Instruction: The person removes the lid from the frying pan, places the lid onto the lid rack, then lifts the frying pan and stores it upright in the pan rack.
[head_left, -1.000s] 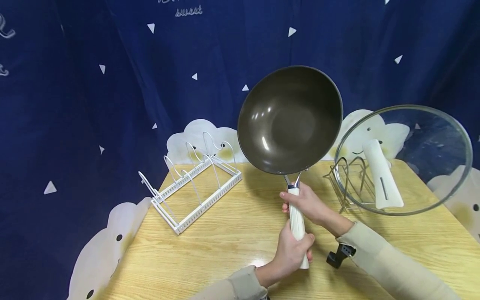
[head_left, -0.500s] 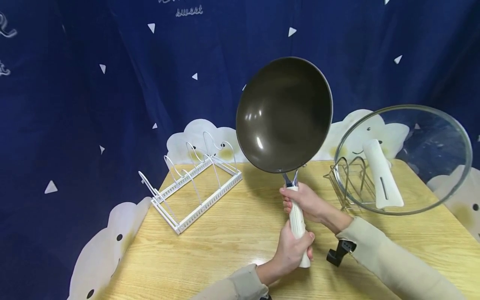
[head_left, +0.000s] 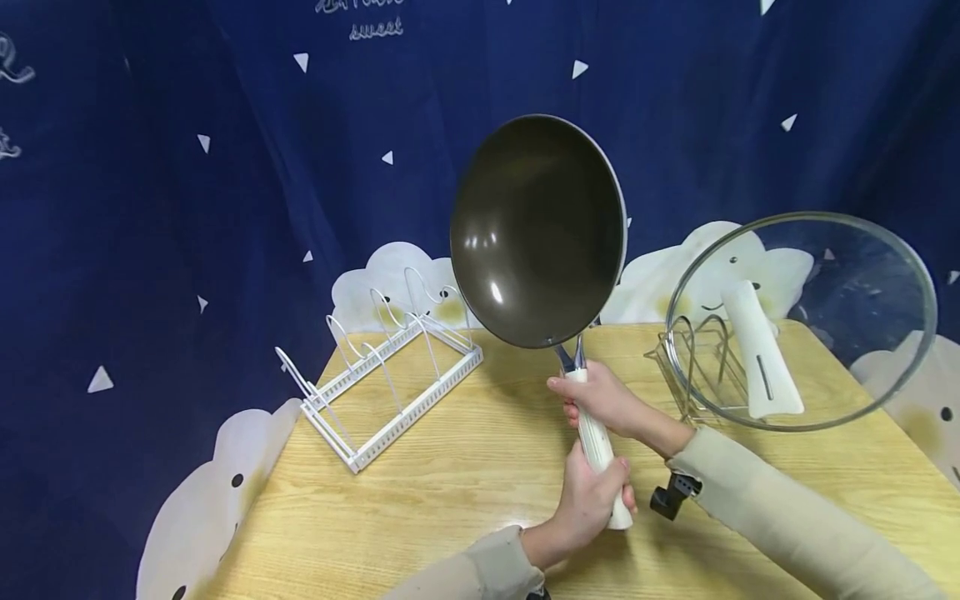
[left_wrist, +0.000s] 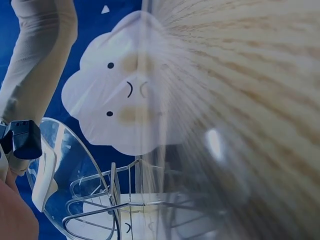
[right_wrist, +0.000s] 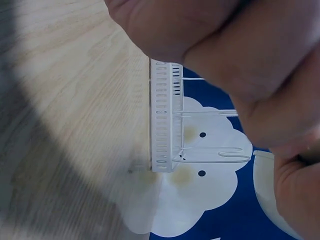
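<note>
A dark-coated frying pan (head_left: pixel 536 233) with a white handle (head_left: pixel 596 442) is held up above the table, its inner face turned toward me and tilted to the left. Low on the handle, my left hand (head_left: pixel 588 496) grips it near the end. Higher up, my right hand (head_left: pixel 607 400) wraps the handle just below the metal fork that joins the pan. In the right wrist view the curled fingers (right_wrist: pixel 225 60) fill the upper right, and a pale curved piece of the pan (right_wrist: pixel 270 185) shows below them.
On the table (head_left: pixel 450 517), a white wire rack (head_left: pixel 416 400) stands at the left. To the right, a glass lid (head_left: pixel 847 333) with a white handle leans in a small metal rack (head_left: pixel 693 367). A blue curtain (head_left: pixel 225 167) hangs behind.
The pan has swung left and turned so its face looks narrower, with its right rim edge showing more. Both hands have kept their grip on the handle, which now slants more.
</note>
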